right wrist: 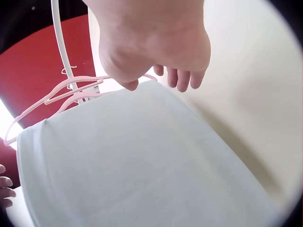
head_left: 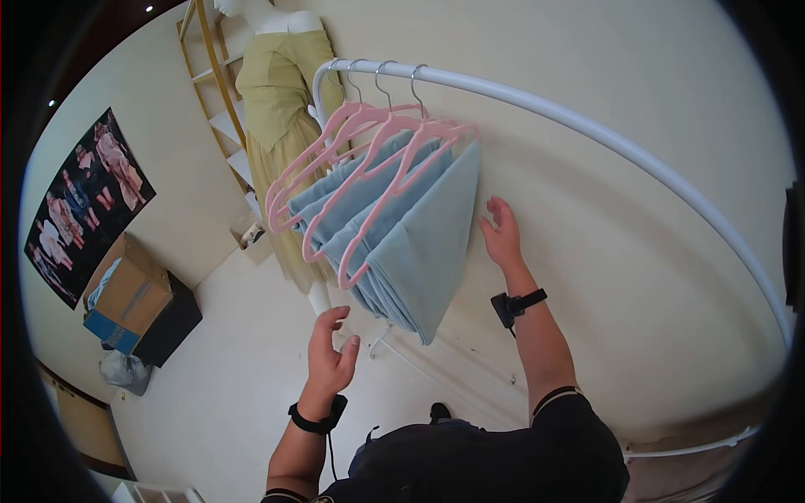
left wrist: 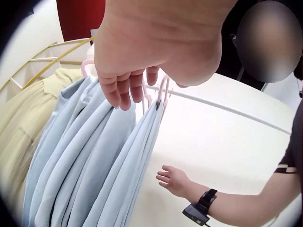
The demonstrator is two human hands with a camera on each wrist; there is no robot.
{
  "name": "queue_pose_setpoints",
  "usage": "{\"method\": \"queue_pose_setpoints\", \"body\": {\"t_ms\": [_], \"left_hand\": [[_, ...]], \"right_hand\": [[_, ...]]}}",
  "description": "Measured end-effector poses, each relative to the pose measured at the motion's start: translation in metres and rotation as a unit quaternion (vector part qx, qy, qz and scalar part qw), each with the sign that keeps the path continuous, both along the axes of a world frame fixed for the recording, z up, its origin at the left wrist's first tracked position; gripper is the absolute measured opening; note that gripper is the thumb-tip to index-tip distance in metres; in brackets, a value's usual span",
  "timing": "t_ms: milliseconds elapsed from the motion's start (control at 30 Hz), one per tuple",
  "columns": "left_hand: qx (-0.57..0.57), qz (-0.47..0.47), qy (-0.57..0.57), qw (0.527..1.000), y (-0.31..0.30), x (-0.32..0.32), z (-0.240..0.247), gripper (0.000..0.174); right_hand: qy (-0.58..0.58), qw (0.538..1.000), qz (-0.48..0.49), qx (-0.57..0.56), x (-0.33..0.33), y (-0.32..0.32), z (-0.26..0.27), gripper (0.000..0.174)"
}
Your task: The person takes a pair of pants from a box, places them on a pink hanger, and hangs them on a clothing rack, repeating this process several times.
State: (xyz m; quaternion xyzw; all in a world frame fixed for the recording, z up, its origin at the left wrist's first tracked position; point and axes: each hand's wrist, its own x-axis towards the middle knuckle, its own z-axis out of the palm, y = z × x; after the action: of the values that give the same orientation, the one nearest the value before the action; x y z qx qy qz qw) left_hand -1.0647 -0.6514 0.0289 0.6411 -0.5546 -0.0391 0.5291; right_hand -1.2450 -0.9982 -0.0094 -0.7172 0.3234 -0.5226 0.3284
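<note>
Several pink hangers (head_left: 390, 134) hang by metal hooks near the curved end of a white rail (head_left: 537, 101). Light blue garments (head_left: 436, 243) are draped folded over them; their exact kind is hidden by the folds. Below and left of the nearest hanger, my left hand (head_left: 331, 356) is held with loosely bent fingers and holds nothing. My right hand (head_left: 503, 239) is just right of the garments, thumb and fingers apart and nothing between them. In the right wrist view, the right hand's fingers (right wrist: 182, 80) overlap the upper edge of the nearest garment.
A mannequin (head_left: 285, 84) in a yellow-green dress stands close behind the hangers, with a shelf unit (head_left: 210, 75) beyond it. To the left, a cardboard box (head_left: 134, 285) sits on a black box near a plastic bag (head_left: 124, 369). A beige wall (head_left: 629, 226) runs along the right.
</note>
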Motion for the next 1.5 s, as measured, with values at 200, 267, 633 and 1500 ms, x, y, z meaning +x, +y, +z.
{"method": "queue_pose_setpoints", "body": {"t_ms": [200, 267, 633, 1500], "left_hand": [[-0.055, 0.038, 0.018, 0.998, -0.029, -0.008, 0.033, 0.039], [-0.104, 0.085, -0.017, 0.991, -0.036, -0.017, 0.039, 0.033], [-0.075, 0.149, 0.047, 0.985, -0.043, -0.024, 0.047, 0.023], [-0.195, 0.437, 0.242, 0.844, 0.219, 0.053, -0.108, 0.027]], "right_hand": [[-0.117, 0.991, 0.061, -0.033, 0.049, -0.076, 0.041, 0.058], [-0.147, 0.985, 0.09, -0.033, 0.063, -0.085, 0.044, 0.058], [-0.245, 0.931, 0.237, 0.13, 0.074, -0.079, 0.076, 0.051], [0.006, 0.932, 0.347, 0.107, 0.134, 0.193, -0.021, 0.02]]}}
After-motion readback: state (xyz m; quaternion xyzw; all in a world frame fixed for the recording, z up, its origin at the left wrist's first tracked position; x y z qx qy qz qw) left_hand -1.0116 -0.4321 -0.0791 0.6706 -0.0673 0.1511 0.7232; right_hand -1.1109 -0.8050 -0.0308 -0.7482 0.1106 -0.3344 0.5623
